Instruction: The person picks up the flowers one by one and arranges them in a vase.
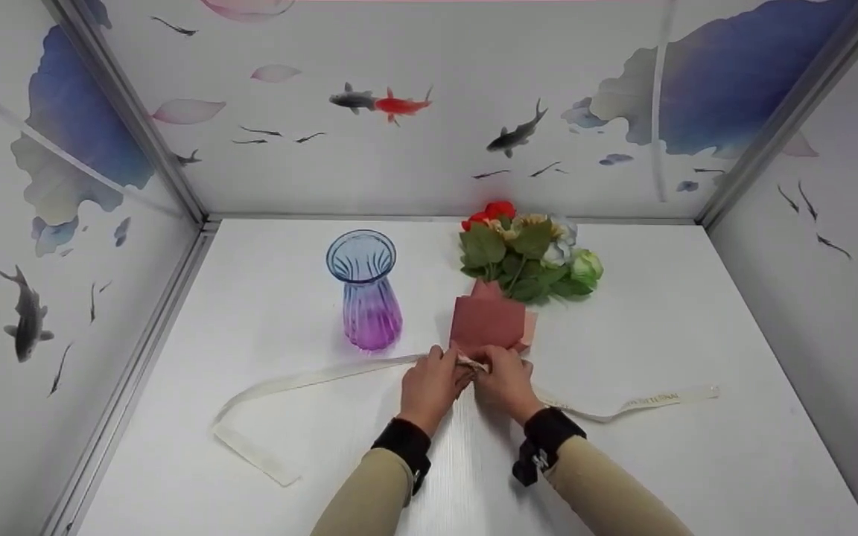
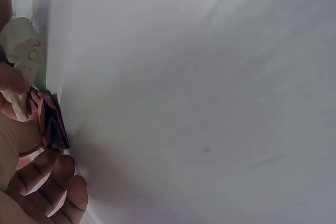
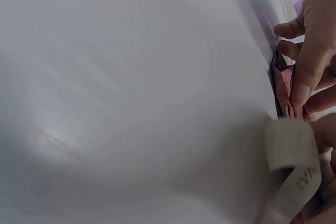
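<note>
Beige sleeves point(image 1: 368, 495) sit nearer than the vase point(image 1: 371, 309); right of it, my left hand point(image 1: 429, 385) pinches red paper point(image 1: 487, 324), my right hand point(image 1: 505, 380) white ribbon point(image 3: 289, 145).

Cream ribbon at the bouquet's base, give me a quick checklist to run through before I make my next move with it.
1. Left hand pinching the gathered end of the pink paper wrap: ok.
2. Right hand holding the cream ribbon at the base: ok.
3. Ribbon tails even: not ok; the left tail shows visibly longer and doubles back on itself.
4. Knot secure: cannot tell; fingers cover that spot.
5. Vase upright and apart from the bouquet: ok.
</note>
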A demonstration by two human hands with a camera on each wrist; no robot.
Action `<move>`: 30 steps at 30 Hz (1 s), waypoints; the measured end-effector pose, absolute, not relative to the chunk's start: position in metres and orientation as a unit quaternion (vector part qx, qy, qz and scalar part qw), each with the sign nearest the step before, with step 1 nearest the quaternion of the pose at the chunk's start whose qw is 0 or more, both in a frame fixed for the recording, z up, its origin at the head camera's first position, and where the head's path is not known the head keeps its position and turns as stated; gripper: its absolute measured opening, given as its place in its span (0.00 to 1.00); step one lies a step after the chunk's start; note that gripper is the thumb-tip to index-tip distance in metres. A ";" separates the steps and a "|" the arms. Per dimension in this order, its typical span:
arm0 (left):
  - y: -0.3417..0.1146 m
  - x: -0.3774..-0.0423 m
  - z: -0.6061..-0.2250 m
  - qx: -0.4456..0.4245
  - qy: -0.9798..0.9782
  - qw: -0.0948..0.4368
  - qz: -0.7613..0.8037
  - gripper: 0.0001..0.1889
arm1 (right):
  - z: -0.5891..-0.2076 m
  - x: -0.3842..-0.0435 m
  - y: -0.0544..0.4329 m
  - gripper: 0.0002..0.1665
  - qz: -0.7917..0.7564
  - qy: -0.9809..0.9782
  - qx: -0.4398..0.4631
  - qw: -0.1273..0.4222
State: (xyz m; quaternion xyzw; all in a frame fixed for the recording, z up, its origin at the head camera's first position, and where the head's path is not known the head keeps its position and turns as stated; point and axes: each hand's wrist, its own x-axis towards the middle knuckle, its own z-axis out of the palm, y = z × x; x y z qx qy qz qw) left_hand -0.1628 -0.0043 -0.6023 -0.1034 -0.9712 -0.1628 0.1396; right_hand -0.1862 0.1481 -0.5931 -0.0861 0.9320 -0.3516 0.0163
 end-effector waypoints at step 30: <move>0.000 -0.159 -0.604 -0.096 -0.972 0.152 -0.151 0.20 | -0.563 -0.210 0.214 0.12 -0.479 0.873 0.078 -0.042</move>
